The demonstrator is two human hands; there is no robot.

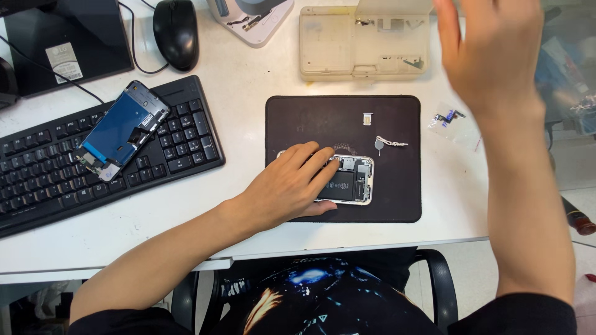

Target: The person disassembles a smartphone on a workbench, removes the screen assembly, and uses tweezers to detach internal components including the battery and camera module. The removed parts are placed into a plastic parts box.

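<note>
— Black mat (pixel 397 186) in the middle of the white desk (pixel 248 93), and on it an opened phone body (pixel 351 180), back off, battery and boards showing. See it?

— Yes. The left hand (pixel 288 186) lies flat over its left half, fingers (pixel 316 162) stretched out side by side and pressing down on the frame, thumb tucked along the near edge.

— And the right hand (pixel 493 53)?

— Raised well above the desk, near the beige parts box (pixel 363 43). Blurred; fingers close together and empty as far as I can tell, touching nothing.

— What else lies on the mat?

— A small SIM tray (pixel 367 118) and a metal eject pin (pixel 388 143), both just beyond the phone, apart from it.

— To the left?

— A black keyboard (pixel 49 180) with a detached phone screen (pixel 121 130) lying tilted across its keys, blue back side up. A black mouse (pixel 176 31) sits beyond it. Right of the mat, a little clear bag (pixel 456 124) with small parts
</note>
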